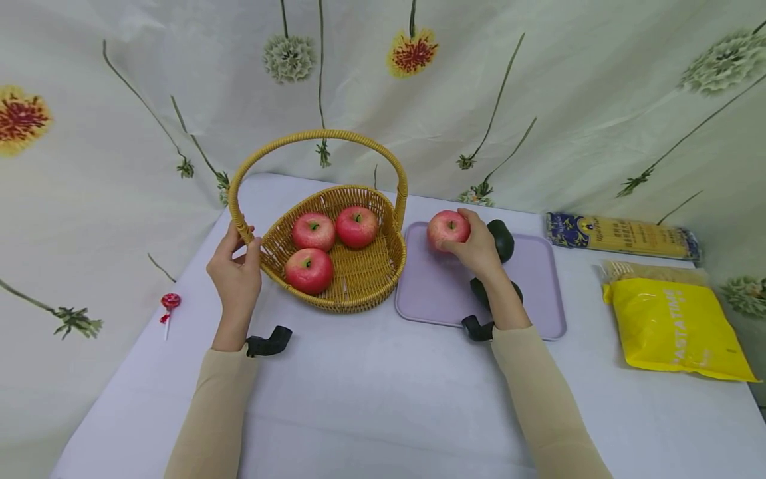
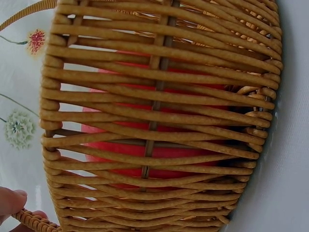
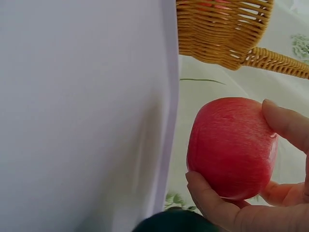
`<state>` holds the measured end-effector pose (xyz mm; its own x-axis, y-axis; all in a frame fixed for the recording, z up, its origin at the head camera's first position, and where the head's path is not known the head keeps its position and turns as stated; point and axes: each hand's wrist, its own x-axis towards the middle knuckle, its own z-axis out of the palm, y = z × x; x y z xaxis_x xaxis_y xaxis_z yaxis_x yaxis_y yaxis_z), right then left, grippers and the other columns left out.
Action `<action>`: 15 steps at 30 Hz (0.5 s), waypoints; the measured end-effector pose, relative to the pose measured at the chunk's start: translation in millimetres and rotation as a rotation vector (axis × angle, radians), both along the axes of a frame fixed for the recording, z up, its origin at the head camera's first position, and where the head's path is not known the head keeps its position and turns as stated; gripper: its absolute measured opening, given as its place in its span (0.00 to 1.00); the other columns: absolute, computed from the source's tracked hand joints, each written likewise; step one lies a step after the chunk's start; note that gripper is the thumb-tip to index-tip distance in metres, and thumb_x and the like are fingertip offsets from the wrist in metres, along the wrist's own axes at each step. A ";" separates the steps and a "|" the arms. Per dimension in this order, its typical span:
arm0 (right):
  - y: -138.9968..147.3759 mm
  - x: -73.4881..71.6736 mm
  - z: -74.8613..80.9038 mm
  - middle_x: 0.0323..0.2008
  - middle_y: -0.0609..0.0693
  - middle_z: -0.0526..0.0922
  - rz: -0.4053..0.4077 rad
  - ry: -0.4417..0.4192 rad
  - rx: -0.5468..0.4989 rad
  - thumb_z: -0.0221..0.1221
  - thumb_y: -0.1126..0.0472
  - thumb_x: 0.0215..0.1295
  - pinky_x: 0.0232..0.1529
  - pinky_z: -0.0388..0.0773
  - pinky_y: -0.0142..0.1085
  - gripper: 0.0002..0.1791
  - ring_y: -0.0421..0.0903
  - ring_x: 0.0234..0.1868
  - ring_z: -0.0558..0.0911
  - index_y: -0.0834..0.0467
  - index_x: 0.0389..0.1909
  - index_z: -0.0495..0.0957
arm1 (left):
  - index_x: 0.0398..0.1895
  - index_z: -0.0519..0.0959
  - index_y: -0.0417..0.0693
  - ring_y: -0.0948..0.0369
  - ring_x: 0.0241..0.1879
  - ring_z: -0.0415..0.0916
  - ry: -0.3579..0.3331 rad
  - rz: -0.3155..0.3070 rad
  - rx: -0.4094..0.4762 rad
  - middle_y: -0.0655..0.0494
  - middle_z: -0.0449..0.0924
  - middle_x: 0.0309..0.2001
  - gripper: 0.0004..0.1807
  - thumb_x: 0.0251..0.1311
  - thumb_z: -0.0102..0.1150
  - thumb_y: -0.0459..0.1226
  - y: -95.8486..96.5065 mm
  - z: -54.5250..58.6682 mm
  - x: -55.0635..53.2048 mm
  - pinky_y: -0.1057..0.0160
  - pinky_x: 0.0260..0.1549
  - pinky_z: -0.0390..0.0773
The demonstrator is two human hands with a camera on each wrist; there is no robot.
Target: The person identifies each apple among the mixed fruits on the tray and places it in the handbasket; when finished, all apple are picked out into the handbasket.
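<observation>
My left hand [image 1: 238, 271] grips the wicker basket [image 1: 365, 303] by the lower left end of its arched handle [image 1: 317, 135]. Several red apples [image 1: 308, 271] lie inside the basket, and one shows red through the weave in the left wrist view. Over the back left part of a lilac tray [image 1: 427, 299], my right hand [image 1: 479, 249] holds another apple [image 3: 231, 147] between thumb and fingers. In the right wrist view this apple appears raised off the tray. Two dark green avocados [image 1: 501, 241] are on the tray, the nearer one partly hidden by my right forearm.
To the right of the tray lie a pack of spaghetti [image 1: 622, 236] and a yellow pasta bag [image 1: 676, 326], with another pack partly beneath it. A red lollipop [image 1: 170, 303] lies at the table's left edge. Behind the table hangs a flowered cloth [image 1: 359, 73].
</observation>
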<state>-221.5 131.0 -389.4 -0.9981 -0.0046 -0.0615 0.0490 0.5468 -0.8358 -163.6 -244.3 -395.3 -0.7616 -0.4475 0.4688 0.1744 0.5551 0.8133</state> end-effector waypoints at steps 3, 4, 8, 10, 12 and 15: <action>1.2 6.5 4.2 0.68 0.61 0.66 0.006 0.034 -0.007 0.66 0.60 0.56 0.66 0.68 0.54 0.44 0.58 0.67 0.67 0.59 0.73 0.58 | 0.65 0.74 0.49 0.70 0.47 0.76 0.000 0.001 -0.003 0.48 0.83 0.52 0.23 0.67 0.55 0.35 -0.4 -0.3 -0.1 0.86 0.38 0.73; 1.4 9.2 6.1 0.68 0.60 0.66 0.006 0.042 -0.018 0.67 0.60 0.56 0.65 0.69 0.54 0.44 0.57 0.66 0.67 0.59 0.72 0.59 | 0.65 0.74 0.49 0.71 0.47 0.76 0.000 0.000 -0.002 0.48 0.83 0.52 0.23 0.67 0.55 0.35 -0.4 -0.3 -0.1 0.86 0.38 0.73; 2.2 19.6 13.0 0.67 0.58 0.68 0.004 0.069 -0.050 0.69 0.59 0.54 0.59 0.74 0.53 0.44 0.57 0.61 0.69 0.57 0.72 0.60 | 0.65 0.74 0.49 0.75 0.46 0.74 0.008 -0.005 0.000 0.47 0.83 0.52 0.23 0.67 0.55 0.34 -0.2 -0.6 -0.4 0.86 0.37 0.73; 2.0 24.8 16.6 0.66 0.57 0.69 0.010 0.087 -0.053 0.69 0.59 0.54 0.55 0.76 0.52 0.44 0.56 0.58 0.70 0.56 0.72 0.61 | 0.65 0.74 0.48 0.76 0.46 0.74 0.011 -0.006 0.002 0.47 0.83 0.52 0.23 0.67 0.55 0.34 -0.1 -0.9 -0.8 0.86 0.37 0.72; 1.0 29.9 20.4 0.66 0.56 0.69 0.024 0.113 -0.054 0.70 0.59 0.53 0.52 0.77 0.50 0.44 0.56 0.57 0.70 0.56 0.71 0.62 | 0.65 0.74 0.49 0.76 0.46 0.74 0.011 -0.004 0.003 0.47 0.83 0.52 0.23 0.67 0.55 0.34 0.0 -0.9 -1.0 0.86 0.37 0.73; -2.2 38.0 27.5 0.65 0.55 0.70 0.061 0.156 -0.063 0.71 0.59 0.53 0.50 0.79 0.48 0.44 0.56 0.56 0.72 0.55 0.71 0.63 | 0.65 0.74 0.49 0.73 0.46 0.75 0.006 0.000 0.003 0.48 0.83 0.52 0.23 0.67 0.55 0.35 0.0 -0.5 -1.1 0.86 0.38 0.73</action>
<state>-183.5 128.8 -361.9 -0.9933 -0.0646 0.0962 -0.1156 0.4912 -0.8634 -164.7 -244.3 -395.8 -0.7584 -0.4491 0.4724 0.1795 0.5528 0.8137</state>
